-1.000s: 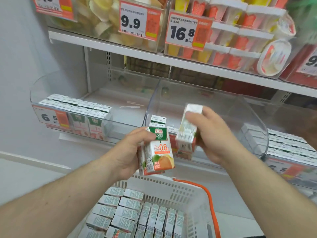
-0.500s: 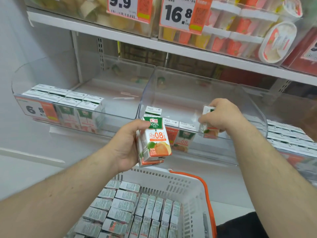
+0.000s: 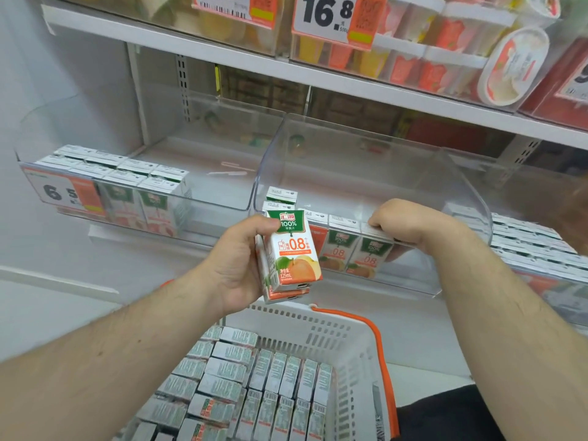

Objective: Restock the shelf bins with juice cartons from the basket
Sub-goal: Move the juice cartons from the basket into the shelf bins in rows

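My left hand [image 3: 234,265] grips two stacked small juice cartons [image 3: 291,249], orange and white with a green top, in front of the middle clear bin [image 3: 350,154]. My right hand [image 3: 413,224] reaches into that bin. Its fingers curl over the top of a juice carton [image 3: 369,254] standing at the right end of the front row. A few more cartons [image 3: 334,246] stand to its left in the bin. Below, a white basket [image 3: 318,323] with an orange handle holds several cartons [image 3: 254,377] lying in rows.
The left clear bin [image 3: 222,186] holds several cartons [image 3: 133,192] behind a 6.5 price tag. A right bin's cartons [image 3: 528,243] lie packed flat. The upper shelf [image 3: 286,71] carries fruit cups and a 16.8 price tag [image 3: 331,14]. A white wall is on the left.
My right hand went down into the middle bin with its carton, which now stands at the right end of the front row. My left hand stayed in place with its cartons.
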A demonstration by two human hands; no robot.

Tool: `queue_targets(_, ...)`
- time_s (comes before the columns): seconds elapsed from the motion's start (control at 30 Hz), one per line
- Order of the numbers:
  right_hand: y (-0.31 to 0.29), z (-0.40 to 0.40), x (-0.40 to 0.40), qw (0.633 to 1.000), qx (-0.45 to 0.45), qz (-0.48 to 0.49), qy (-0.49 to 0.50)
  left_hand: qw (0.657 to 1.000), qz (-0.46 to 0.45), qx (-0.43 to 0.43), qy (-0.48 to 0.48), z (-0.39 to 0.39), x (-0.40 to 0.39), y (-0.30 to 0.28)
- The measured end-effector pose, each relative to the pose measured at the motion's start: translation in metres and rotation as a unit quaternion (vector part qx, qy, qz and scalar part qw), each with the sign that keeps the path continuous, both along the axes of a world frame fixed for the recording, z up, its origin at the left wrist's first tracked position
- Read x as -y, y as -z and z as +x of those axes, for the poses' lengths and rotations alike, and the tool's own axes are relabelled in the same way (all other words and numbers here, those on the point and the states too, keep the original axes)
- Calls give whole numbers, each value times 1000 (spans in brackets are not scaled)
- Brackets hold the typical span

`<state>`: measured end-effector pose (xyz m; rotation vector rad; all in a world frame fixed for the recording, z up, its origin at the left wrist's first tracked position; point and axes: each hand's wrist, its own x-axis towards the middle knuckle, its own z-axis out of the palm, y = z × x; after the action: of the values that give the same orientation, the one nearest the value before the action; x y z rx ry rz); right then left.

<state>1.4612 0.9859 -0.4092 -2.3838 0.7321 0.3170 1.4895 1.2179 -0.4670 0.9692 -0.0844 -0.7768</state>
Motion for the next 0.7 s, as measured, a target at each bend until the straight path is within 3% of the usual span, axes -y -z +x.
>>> queue_targets(0.17, 2, 3, 0, 999, -19, -44, -25, 1000, 8, 0, 8, -2, 0, 2)
queue_targets(0.23, 1, 3, 2, 992, -42, -111, -53, 1000, 6, -1, 16, -3, 0, 1)
queue_targets(0.3, -5, 4, 1, 971, 19, -231, -57, 1000, -2, 12, 23, -5, 0, 1)
queue_targets(0.33, -10, 2, -5, 962, 94, -253, -31, 1000, -5, 18, 24, -6, 0, 0)
queue_targets(0.4, -20, -7, -26, 954, 246, -169, -11, 999, -3, 26, 22, -7, 0, 0)
queue_targets(0.43, -26, -13, -42, 960, 268, -75, -37, 999, 2, 31, 18, -8, 0, 0)
queue_targets(0.5, -26, -27, -77, 969, 214, 58, -112, 999, 16, 41, 10, -8, 2, 0)
queue_targets(0.6, -6, -38, -106, 971, 156, -18, -181, 998, 35, 49, -3, -10, 5, 0)
queue_targets(0.7, -5, -38, -97, 965, 221, -8, -141, 997, 36, 61, -18, -10, 6, 1)
